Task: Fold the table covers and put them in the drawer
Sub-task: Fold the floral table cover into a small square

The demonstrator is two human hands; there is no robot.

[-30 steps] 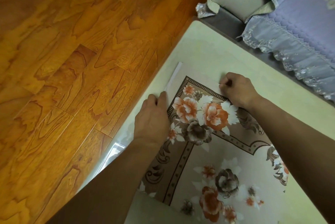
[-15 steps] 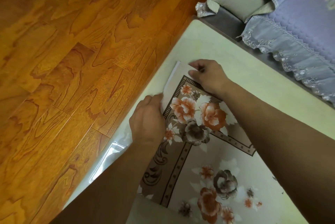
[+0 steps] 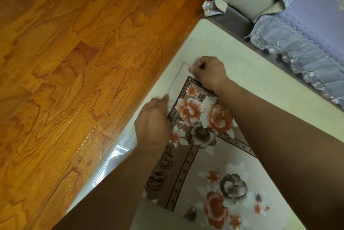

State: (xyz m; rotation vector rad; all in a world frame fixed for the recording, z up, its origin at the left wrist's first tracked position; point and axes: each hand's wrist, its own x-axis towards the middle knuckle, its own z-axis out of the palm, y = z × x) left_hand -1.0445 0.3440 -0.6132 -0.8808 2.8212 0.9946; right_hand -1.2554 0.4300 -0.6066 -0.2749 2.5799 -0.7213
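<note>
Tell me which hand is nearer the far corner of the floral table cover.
Right. The right hand pinches the floral table cover at that corner; the left hand grips the cover's floor-side edge, further back toward the person.

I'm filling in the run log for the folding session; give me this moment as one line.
stage: folding | left hand: pressing table cover edge | right hand: pinching far corner | cover: flat on table | drawer: not in view

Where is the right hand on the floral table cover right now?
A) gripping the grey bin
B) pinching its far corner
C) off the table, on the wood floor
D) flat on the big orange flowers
B: the right hand pinches the pale far corner of the floral table cover.
</note>
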